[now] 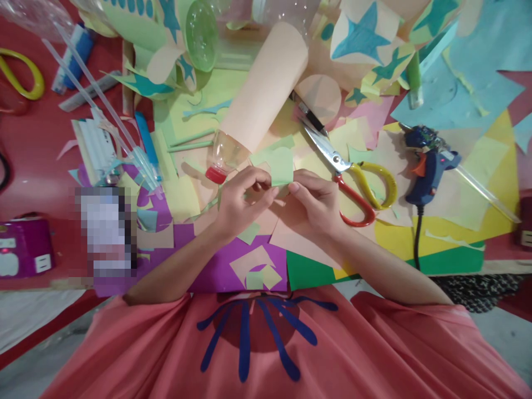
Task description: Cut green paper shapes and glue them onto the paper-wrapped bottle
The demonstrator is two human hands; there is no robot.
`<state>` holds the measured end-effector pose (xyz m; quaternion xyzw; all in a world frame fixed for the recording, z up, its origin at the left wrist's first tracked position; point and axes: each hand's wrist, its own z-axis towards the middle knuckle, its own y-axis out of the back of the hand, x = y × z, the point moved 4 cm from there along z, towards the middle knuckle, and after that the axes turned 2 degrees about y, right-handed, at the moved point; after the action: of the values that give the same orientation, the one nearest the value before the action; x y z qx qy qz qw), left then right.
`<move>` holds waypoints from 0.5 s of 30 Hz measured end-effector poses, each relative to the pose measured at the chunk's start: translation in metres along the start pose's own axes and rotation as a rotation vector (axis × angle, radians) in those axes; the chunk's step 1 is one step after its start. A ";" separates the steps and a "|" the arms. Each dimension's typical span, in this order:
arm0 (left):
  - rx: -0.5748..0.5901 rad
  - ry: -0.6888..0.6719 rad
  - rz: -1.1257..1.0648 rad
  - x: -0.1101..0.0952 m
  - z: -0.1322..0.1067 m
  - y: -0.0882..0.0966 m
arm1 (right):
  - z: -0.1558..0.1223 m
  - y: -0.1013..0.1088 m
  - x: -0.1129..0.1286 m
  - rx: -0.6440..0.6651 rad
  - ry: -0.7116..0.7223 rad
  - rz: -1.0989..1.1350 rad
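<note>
Between both hands is a small piece of light green paper [282,166], with a rounded top edge and a crease along its lower side. My left hand [245,197] pinches its left lower corner between thumb and fingers. At the right lower corner, my right hand [318,199] grips it the same way. Just beyond lies a clear plastic bottle with a red cap [216,174], wrapped in peach paper [268,83]. Scissors with yellow and red handles [338,163] rest right of my right hand, blades partly apart. A black pen [311,116] lies by their tips.
A blue hot glue gun [428,160] with a glue stick lies at the right, its cord running to the table edge. Paper scraps [253,263] cover the table. Straws [143,169], a blurred phone-like object [106,230] and a purple box [25,246] are at left. Star-decorated paper pieces [363,33] stand behind.
</note>
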<state>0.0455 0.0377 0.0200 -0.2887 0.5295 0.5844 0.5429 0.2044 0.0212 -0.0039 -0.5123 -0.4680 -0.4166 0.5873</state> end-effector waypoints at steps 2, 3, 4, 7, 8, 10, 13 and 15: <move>-0.006 0.019 -0.005 0.000 0.000 0.001 | -0.001 -0.001 0.002 -0.015 0.032 -0.037; -0.008 0.032 -0.012 0.000 0.001 0.001 | -0.001 -0.001 0.003 -0.024 0.035 -0.038; -0.010 0.043 -0.018 0.001 0.000 0.001 | -0.002 -0.002 0.003 -0.029 0.024 -0.025; -0.019 0.054 -0.033 0.003 0.000 0.001 | -0.002 -0.003 0.005 -0.043 -0.004 0.010; -0.023 0.048 -0.038 0.003 0.000 0.001 | -0.001 -0.004 0.005 -0.043 -0.014 0.011; -0.027 0.034 -0.046 0.004 0.000 0.001 | -0.001 -0.003 0.004 -0.041 -0.044 0.024; -0.022 0.038 -0.039 0.004 0.000 0.001 | 0.000 -0.003 0.001 -0.053 -0.100 0.077; -0.016 0.048 -0.035 0.004 0.000 0.001 | -0.001 -0.004 -0.002 -0.063 -0.133 0.121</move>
<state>0.0438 0.0395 0.0162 -0.3161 0.5324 0.5722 0.5378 0.2004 0.0196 -0.0048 -0.5844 -0.4609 -0.3596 0.5627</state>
